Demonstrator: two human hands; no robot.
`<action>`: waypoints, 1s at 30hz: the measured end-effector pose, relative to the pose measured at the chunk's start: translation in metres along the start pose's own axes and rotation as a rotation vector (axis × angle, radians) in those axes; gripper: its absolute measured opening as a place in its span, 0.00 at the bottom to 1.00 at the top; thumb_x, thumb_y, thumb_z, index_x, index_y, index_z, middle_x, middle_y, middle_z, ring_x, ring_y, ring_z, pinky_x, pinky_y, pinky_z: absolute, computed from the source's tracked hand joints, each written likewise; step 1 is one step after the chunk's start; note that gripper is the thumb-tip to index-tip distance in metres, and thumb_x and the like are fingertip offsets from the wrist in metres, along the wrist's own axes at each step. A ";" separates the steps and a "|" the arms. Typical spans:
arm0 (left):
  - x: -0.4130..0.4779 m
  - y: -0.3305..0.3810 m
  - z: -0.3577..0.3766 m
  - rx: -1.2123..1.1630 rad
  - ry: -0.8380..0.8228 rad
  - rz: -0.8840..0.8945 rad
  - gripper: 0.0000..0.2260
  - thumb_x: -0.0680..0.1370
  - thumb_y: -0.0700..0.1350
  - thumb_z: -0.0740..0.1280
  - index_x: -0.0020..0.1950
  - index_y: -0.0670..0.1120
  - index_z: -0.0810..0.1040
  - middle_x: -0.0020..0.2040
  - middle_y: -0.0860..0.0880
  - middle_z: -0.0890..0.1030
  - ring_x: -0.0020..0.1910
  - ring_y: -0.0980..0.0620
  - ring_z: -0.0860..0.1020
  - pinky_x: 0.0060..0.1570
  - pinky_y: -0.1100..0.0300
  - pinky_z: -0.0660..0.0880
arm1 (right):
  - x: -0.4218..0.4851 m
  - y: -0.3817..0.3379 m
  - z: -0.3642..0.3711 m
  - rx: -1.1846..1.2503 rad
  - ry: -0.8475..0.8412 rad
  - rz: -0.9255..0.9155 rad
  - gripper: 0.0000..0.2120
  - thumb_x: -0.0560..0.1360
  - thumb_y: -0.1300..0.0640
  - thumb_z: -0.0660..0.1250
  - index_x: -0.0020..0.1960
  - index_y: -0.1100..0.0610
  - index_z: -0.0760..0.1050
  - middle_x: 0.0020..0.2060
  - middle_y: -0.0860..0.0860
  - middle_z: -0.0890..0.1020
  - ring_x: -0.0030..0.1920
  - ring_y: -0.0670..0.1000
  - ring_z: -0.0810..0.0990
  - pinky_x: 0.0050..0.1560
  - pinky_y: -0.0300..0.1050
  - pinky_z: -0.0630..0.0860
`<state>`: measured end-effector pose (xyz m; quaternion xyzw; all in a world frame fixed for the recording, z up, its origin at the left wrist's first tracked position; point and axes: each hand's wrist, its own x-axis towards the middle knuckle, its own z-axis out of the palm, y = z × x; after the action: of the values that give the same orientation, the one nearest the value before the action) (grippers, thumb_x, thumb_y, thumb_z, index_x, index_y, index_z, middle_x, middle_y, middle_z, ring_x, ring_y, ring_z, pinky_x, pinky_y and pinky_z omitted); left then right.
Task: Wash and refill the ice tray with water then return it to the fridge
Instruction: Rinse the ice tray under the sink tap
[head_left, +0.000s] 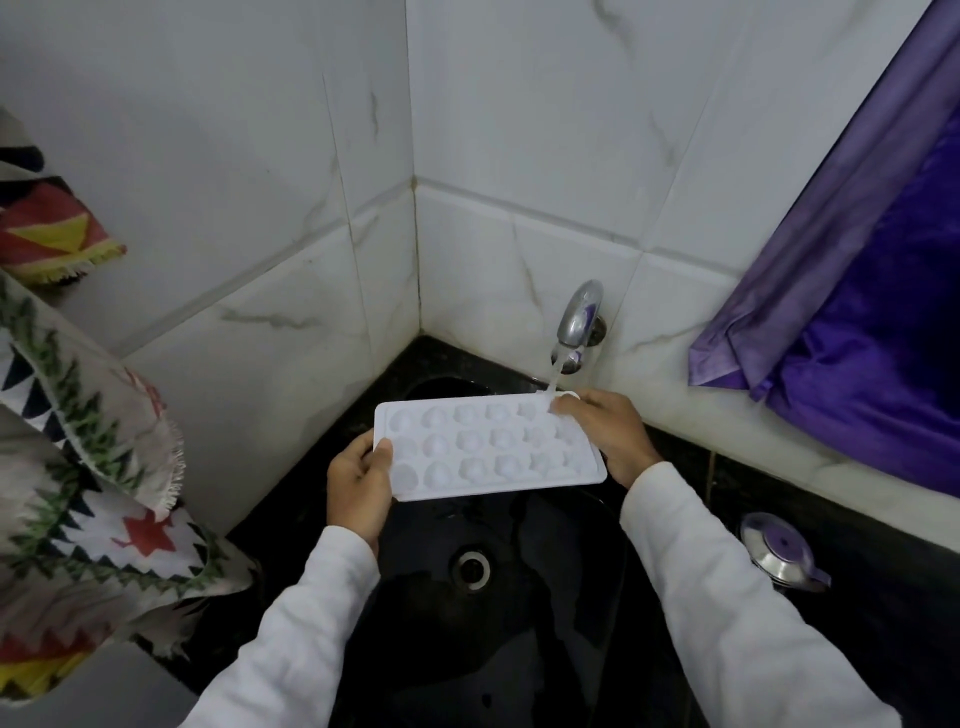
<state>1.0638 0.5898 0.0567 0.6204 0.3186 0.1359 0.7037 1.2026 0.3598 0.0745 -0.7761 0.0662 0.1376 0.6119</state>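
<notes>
A white ice tray with several rounded moulds is held level over the black sink basin. My left hand grips its left short edge, thumb on top. My right hand grips the right end, fingers curled over the far corner. A chrome tap on the tiled wall is running, and its stream of water lands on the tray's far right corner beside my right fingers.
The sink drain lies below the tray. A steel lidded pot stands on the black counter at right. A purple curtain hangs at right; patterned cloths hang at left. White tiled walls meet in a corner behind.
</notes>
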 end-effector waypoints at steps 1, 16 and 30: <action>0.000 0.000 -0.001 0.000 0.007 0.003 0.11 0.84 0.40 0.61 0.59 0.45 0.81 0.50 0.44 0.86 0.52 0.44 0.84 0.57 0.46 0.80 | 0.000 -0.002 -0.001 0.032 -0.033 0.015 0.05 0.71 0.60 0.75 0.46 0.58 0.84 0.42 0.56 0.87 0.46 0.58 0.86 0.50 0.54 0.83; 0.005 0.008 -0.009 0.003 0.076 0.057 0.09 0.83 0.40 0.62 0.56 0.48 0.81 0.50 0.44 0.86 0.52 0.43 0.84 0.60 0.43 0.79 | 0.027 -0.023 0.019 0.299 -0.056 0.227 0.02 0.72 0.64 0.71 0.44 0.62 0.81 0.39 0.57 0.85 0.34 0.53 0.83 0.35 0.47 0.81; 0.018 -0.003 -0.014 0.017 0.067 0.012 0.10 0.83 0.41 0.62 0.58 0.47 0.81 0.52 0.44 0.85 0.53 0.44 0.83 0.59 0.41 0.79 | 0.090 -0.025 0.015 0.281 0.165 0.219 0.09 0.78 0.61 0.68 0.56 0.63 0.75 0.38 0.54 0.78 0.35 0.50 0.78 0.35 0.42 0.77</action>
<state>1.0679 0.6109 0.0482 0.6233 0.3395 0.1583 0.6864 1.2933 0.3864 0.0680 -0.6798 0.2186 0.1285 0.6881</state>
